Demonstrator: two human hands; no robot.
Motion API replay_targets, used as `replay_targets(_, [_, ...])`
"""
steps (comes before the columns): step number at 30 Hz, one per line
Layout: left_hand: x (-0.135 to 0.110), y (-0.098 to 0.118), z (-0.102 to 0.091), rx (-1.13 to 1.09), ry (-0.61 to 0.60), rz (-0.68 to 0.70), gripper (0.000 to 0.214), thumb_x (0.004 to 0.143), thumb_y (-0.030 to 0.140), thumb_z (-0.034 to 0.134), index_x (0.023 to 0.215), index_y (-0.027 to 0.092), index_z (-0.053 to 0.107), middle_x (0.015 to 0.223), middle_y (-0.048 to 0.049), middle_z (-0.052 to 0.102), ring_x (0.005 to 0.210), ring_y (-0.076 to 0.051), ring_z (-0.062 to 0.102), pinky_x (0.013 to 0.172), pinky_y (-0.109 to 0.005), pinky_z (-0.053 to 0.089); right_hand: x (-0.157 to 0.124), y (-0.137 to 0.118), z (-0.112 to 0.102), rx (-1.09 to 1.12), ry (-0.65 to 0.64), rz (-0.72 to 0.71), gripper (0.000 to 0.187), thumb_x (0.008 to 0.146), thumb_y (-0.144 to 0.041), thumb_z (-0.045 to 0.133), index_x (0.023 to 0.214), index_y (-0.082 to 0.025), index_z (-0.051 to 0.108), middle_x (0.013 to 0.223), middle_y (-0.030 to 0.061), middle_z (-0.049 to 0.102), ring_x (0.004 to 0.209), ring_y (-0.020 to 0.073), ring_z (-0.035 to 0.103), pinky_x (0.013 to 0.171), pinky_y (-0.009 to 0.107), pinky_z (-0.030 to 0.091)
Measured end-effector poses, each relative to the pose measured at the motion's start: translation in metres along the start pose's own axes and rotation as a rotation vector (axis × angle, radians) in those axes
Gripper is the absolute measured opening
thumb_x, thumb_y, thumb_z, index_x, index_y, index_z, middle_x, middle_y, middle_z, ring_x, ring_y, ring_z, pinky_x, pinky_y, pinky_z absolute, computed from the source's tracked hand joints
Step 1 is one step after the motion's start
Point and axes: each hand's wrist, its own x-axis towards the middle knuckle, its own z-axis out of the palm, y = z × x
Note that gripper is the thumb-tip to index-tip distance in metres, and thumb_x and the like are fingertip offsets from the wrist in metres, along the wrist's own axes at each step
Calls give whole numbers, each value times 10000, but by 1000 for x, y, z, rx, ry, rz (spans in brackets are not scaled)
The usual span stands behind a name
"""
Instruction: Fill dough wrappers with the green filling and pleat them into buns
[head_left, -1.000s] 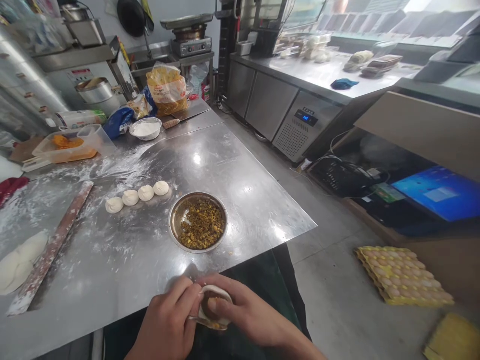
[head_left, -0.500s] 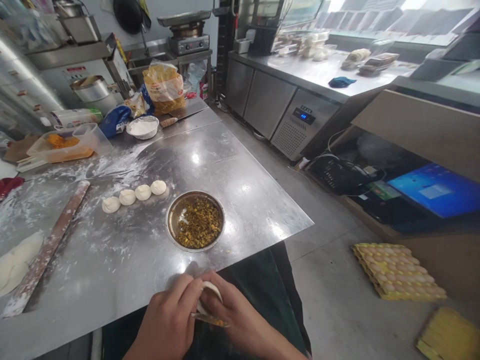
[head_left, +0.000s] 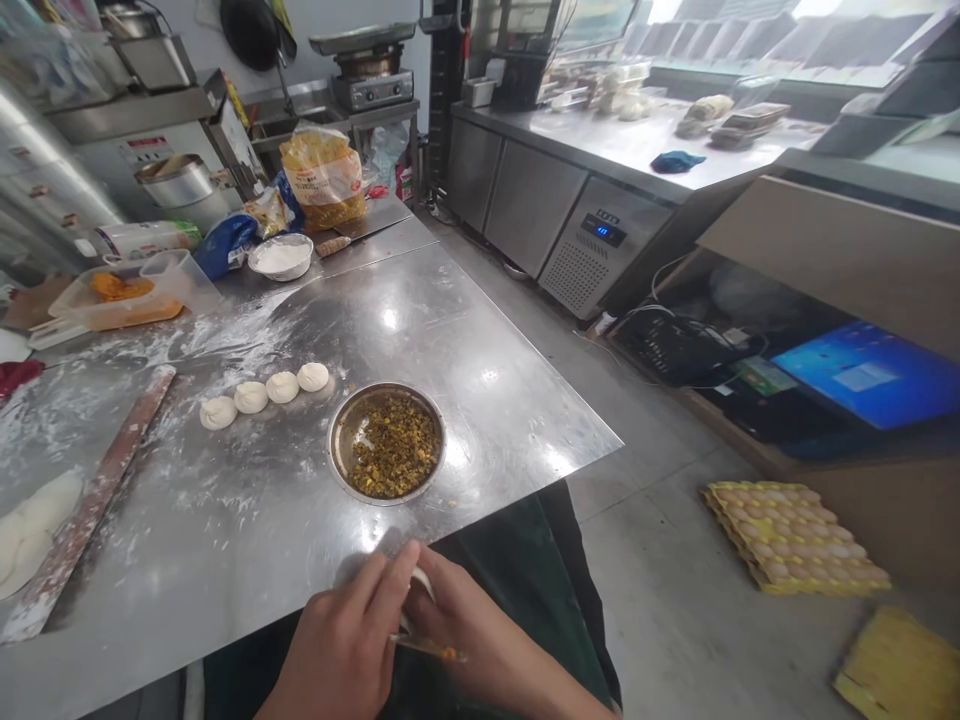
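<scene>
Both hands meet at the table's front edge, closed around a white dough wrapper that is mostly hidden by the fingers. My left hand pinches its left side, fingertips near the top. Against the other side, my right hand curls its fingers, the thumb inside the fold. A thin flat stick smeared with filling juts out below the dough between the hands; which hand grips it I cannot tell. Just beyond lies a steel bowl of chopped dark yellow-green filling. Several pleated buns sit in a row to its left.
A floury rolling pin and dough lie at left on the steel table. Farther back are a flour bowl, a plastic tub and a yellow bag. Egg trays rest on the floor at right.
The fingers have drawn closer together over the dough, so less of its rim shows. The stick has shifted slightly right and down. The whole view has moved a little.
</scene>
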Motion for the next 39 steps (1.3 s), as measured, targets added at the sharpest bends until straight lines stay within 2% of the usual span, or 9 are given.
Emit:
replay_targets(5, [-1,2,0,-33,-5,19,422,906,91,432,1288,204,573,976,-58,687,807,-200,727,611,-295,581,3,-2,1,-58,-30,44,103,977,-197,493,908,-207,570,960,16,669,904,197,609,812,318,459])
replay_targets(9, [0,5,0,34,8,56,580,903,68,402,1474,148,470,1094,-97,711,749,-180,728,590,-289,573,3,-9,-5,-95,-39,51,72,961,-212,538,915,-210,593,977,20,674,923,209,612,813,320,462])
replay_targets(11, [0,4,-1,41,3,41,555,907,64,395,1441,170,506,1072,-83,716,739,-181,727,588,-293,575,0,-13,-11,-87,-95,66,79,939,-235,601,1012,-214,623,1011,21,677,937,219,613,813,326,469])
replay_targets(14, [1,-1,-5,-31,54,7,364,986,144,439,1310,207,593,1023,-64,710,829,-188,740,628,-279,591,-5,-14,-19,84,-147,85,300,957,-305,625,1247,-229,616,1126,35,682,1043,245,618,885,356,480])
replay_targets(20, [6,-2,-5,-9,133,-1,431,1037,173,445,1462,178,513,1126,-82,717,975,-161,745,707,-218,597,-7,-7,-17,290,-103,-7,394,1045,-490,514,1345,-245,588,1199,63,649,1112,246,597,992,404,465])
replay_targets(24, [7,4,-4,-57,138,-21,299,1025,165,438,1269,207,606,1034,-63,709,946,-166,742,707,-226,598,-7,-2,-10,338,-66,76,377,1046,-507,507,1307,-241,563,1038,33,631,938,203,597,871,368,504])
replay_targets(29, [6,3,-4,18,9,-2,549,955,96,408,1499,169,445,1187,-109,687,943,-189,735,682,-275,599,-5,-3,-7,156,-12,-28,270,1042,-471,515,1120,-229,603,1045,39,608,980,217,575,922,383,494])
replay_targets(34, [4,1,-4,-15,-3,9,429,935,112,434,1335,213,549,1003,-63,675,783,-189,694,623,-294,571,-3,-8,-9,121,-59,28,285,1064,-441,452,1157,-218,604,1036,37,632,972,211,589,889,362,496])
replay_targets(39, [6,1,-5,35,-16,61,617,898,47,403,1500,171,439,1128,-100,690,822,-183,712,648,-287,585,-3,-12,-11,18,-50,-34,216,1032,-399,519,1039,-215,630,1043,45,642,998,228,588,921,377,490])
